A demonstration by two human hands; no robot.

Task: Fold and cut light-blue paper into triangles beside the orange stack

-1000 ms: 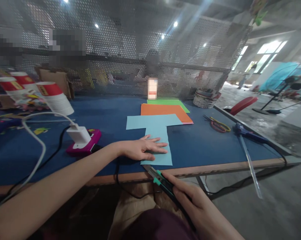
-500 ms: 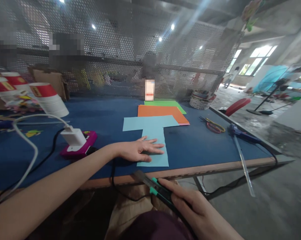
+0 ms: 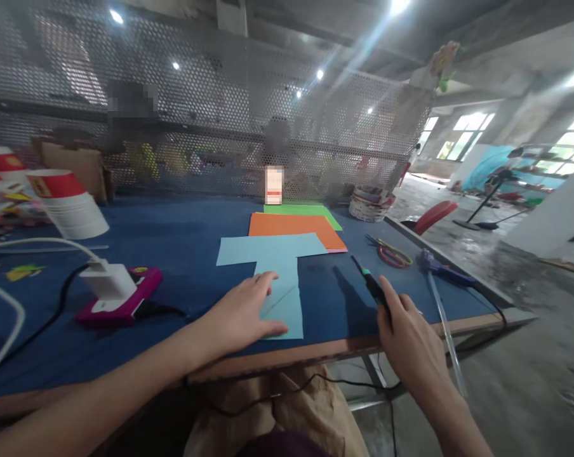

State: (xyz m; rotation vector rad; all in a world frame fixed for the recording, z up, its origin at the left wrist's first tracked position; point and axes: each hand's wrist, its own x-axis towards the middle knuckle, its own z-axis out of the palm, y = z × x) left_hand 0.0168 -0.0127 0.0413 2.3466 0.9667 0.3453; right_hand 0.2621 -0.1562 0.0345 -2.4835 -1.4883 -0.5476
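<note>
In front of us a grey mesh screen [image 3: 196, 120] stands behind the blue-topped bench [image 3: 182, 266]. Near the bench's front edge lies our light blue paper [image 3: 287, 246], T-shaped, its crossbar overlapping the orange paper [image 3: 287, 223] behind; green paper [image 3: 306, 209] shows farther back. A thin diagonal line crosses the T's stem, and we cannot tell whether it is a cut or a crease. Our left hand [image 3: 244, 311] is at the left side of that stem, its grip wide, thumb well apart from the fingers; we cannot tell how much of it touches the paper. Our right hand [image 3: 408, 330] is right of the paper, its grip narrow. Left of us we have stacked paper cups [image 3: 70, 206], and at the back right a woven basket [image 3: 371, 206]. A purple power strip [image 3: 146, 282] sits left of our left hand, and a glue gun [image 3: 446, 270] lies near the right edge. Beside it are scissors [image 3: 392, 255]. Smallest is the knife [image 3: 373, 289], held by its handle in our right grip, blade pointing away and to the left.
</note>
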